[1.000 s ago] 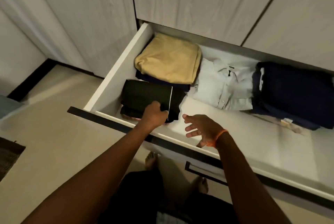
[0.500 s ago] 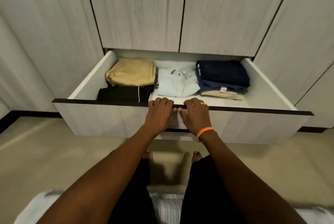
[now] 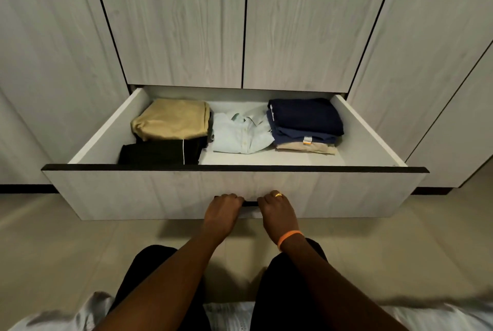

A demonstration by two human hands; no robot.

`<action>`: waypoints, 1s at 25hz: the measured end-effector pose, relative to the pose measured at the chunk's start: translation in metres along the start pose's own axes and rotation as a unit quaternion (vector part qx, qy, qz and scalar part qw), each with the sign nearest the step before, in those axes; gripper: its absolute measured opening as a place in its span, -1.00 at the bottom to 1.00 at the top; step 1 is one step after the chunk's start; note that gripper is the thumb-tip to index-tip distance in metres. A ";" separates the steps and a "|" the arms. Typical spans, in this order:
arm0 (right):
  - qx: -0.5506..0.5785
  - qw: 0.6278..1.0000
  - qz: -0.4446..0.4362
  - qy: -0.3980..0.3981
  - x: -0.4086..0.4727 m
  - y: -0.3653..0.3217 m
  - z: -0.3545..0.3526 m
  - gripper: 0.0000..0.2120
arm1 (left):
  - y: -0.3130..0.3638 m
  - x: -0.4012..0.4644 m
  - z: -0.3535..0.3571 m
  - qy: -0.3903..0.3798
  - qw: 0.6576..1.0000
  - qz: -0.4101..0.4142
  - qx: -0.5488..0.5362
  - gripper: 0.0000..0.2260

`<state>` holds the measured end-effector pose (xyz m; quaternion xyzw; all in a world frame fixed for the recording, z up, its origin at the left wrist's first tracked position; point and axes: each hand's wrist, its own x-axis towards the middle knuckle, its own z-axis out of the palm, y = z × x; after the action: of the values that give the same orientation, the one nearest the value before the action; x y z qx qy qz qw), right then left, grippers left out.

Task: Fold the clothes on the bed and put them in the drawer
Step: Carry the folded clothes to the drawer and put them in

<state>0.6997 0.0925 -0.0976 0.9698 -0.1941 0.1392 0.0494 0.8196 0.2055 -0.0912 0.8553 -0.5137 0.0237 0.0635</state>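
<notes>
Left hand and right hand curled on dark handle of open drawer; folded clothes inside. Push evenly, straight, avoid racking; clear fingers.

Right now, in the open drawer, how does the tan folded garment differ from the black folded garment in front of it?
The tan folded garment lies toward the back of the drawer; the black folded garment lies at the front, partly hidden by the front panel. The tan one is plain; the black one shows a thin white stripe. The tan one looks puffier, the black one flatter. Both are folded and lie at the drawer's left end.
</notes>
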 end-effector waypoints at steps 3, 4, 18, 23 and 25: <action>-0.011 1.000 -0.013 -0.018 0.012 0.000 -0.003 -0.79 | -0.007 0.006 0.005 -0.007 1.000 -0.003 -0.026 -0.74; -0.009 1.000 -0.014 -0.020 0.016 0.002 -0.002 -0.76 | -0.008 0.010 0.007 -0.005 0.999 -0.006 -0.031 -0.74; 0.012 0.999 0.029 -0.011 0.137 0.038 0.034 -0.72 | -0.052 0.140 0.021 -0.038 0.997 -0.021 -0.060 -0.67; 0.029 0.999 0.044 -0.004 0.195 0.059 0.057 -0.70 | -0.072 0.195 0.029 -0.003 0.998 -0.022 -0.066 -0.66; 0.041 0.998 0.055 0.000 0.218 0.069 0.068 -0.67 | -0.079 0.219 0.032 0.023 0.997 -0.022 -0.068 -0.65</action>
<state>0.8832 -0.0604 -0.0970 0.9588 -0.2414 0.1494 0.0021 0.9916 0.0461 -0.1068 0.8594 -0.4934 0.0065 0.1336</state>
